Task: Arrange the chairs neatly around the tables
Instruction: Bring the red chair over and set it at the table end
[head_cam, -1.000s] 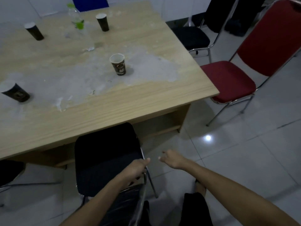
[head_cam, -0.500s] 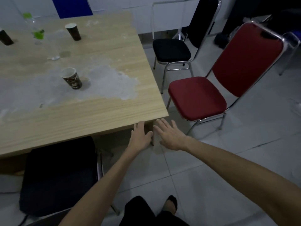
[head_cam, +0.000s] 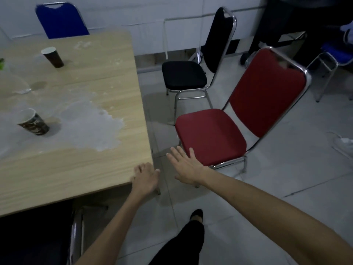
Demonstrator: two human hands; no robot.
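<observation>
Table [head_cam: 72,169]: light wood top, left half of the scene, its near right corner by the hands; a pale dried stain spreads across the middle.

Paper cups: one dark cup [head_cam: 53,57] upright toward the far side; a second patterned cup [head_cam: 32,121] at the left, within the stain.

Red chair [head_cam: 211,135]: chrome frame, seat just right of the table's right edge, backrest away from the table and angled to the far right. Stands on the tiled floor [head_cam: 267,178], not tucked in.

Black chair [head_cam: 184,74]: chrome frame, farther along the same side, beyond the red chair, set apart from the table.

Blue chair [head_cam: 61,22]: backrest showing behind the table's far edge.

Near black chair [head_cam: 34,240]: bottom left, partly under the table's near edge.

Left hand [head_cam: 146,177]: at the table's near right corner, fingers loosely curled, holding nothing; contact with the edge cannot be told.

Right hand [head_cam: 186,166]: fingers spread flat, empty, over the near left corner of the red seat; contact unclear.
</observation>
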